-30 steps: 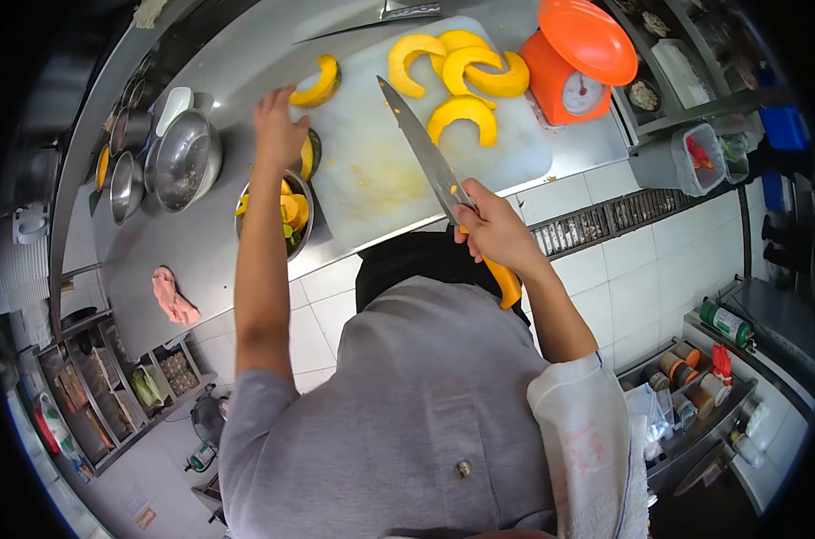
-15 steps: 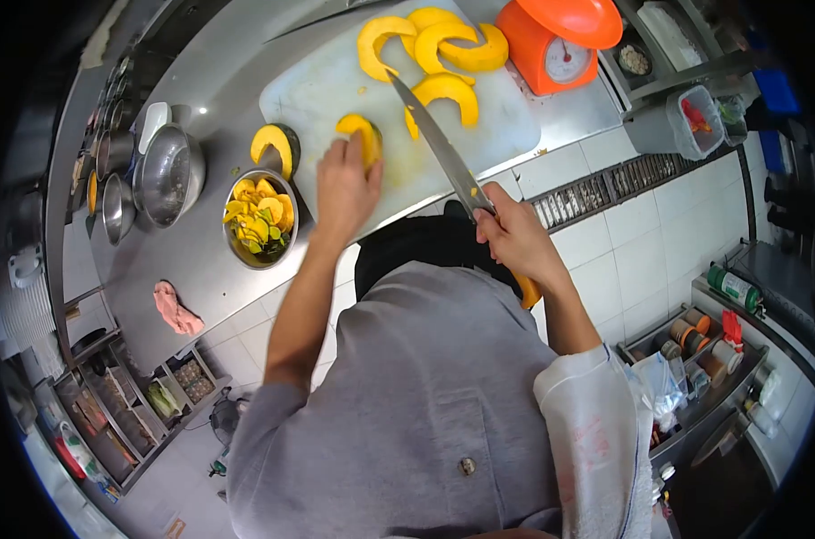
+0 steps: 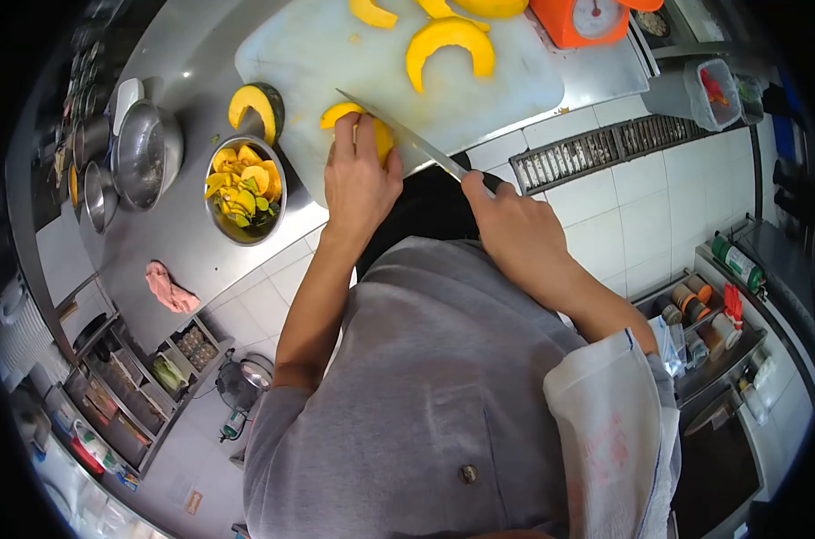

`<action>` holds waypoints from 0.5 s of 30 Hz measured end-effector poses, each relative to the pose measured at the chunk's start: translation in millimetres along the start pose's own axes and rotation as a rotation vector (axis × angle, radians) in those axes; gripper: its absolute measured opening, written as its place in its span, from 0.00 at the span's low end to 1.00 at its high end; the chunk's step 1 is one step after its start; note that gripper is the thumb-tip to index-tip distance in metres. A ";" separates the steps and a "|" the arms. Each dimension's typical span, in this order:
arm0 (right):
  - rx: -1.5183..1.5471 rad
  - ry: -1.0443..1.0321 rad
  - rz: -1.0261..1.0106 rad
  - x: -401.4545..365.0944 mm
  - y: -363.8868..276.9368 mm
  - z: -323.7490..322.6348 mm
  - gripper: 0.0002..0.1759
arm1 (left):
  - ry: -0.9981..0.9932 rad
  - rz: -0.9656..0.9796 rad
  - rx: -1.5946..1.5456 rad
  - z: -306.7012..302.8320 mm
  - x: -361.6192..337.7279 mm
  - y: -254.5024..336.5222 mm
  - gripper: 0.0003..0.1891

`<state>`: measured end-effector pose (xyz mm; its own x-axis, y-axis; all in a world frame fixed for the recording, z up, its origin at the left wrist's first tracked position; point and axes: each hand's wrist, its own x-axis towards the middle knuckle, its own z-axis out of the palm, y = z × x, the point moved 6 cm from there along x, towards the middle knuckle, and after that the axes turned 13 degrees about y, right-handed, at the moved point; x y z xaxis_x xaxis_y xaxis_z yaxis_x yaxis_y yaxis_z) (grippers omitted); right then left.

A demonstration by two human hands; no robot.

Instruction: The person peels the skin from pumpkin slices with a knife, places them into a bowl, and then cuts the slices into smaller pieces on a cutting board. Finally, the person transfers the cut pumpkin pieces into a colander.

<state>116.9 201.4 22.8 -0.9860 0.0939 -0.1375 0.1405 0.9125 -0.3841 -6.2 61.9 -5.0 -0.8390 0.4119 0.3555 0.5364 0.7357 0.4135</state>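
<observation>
Under the fingers of my left hand (image 3: 361, 180) is a yellow pumpkin piece (image 3: 340, 114), pressed on the white cutting board (image 3: 291, 63). My right hand (image 3: 520, 225) is closed round the handle of a large knife (image 3: 416, 141). The blade points up and left, its tip by the held piece. A curved pumpkin slice (image 3: 452, 45) lies on the board, with several others near the top edge. Left of the board stands an unpeeled pumpkin wedge (image 3: 262, 110), above a metal bowl (image 3: 282, 202) of yellow scraps.
An orange scale (image 3: 565, 22) stands at the board's upper right. Metal bowls (image 3: 147, 157) sit at the left of the steel counter (image 3: 201, 45). A pink cloth (image 3: 169, 287) lies near the counter's front edge. A floor drain (image 3: 605, 153) runs at the right.
The view has shifted, with the board's top now cut off. My left hand has settled on the pumpkin piece. The knife has come closer to it and lies lower, its blade turned more to the left.
</observation>
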 end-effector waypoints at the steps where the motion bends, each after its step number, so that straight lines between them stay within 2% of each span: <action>1: 0.002 -0.009 0.013 -4.8 0.1 -2.4 0.19 | -0.014 0.001 -0.007 2.3 0.2 0.2 0.27; 3: -0.096 0.017 -0.021 -13.2 -0.7 -7.9 0.17 | -0.001 -0.016 -0.011 3.1 0.6 -1.3 0.27; 10: -0.087 0.031 0.018 -17.8 -4.0 -4.4 0.12 | -0.006 0.000 -0.023 0.8 -0.5 -1.0 0.26; 15: 0.048 0.075 -0.003 1.8 -6.6 0.8 0.06 | -0.091 -0.119 -0.088 -1.7 -3.5 -10.3 0.28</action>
<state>114.2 195.2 24.3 -0.9902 0.1222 -0.0682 0.1396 0.8931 -0.4276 -8.6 52.0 -9.1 -0.8998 0.3743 0.2242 0.4352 0.7339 0.5216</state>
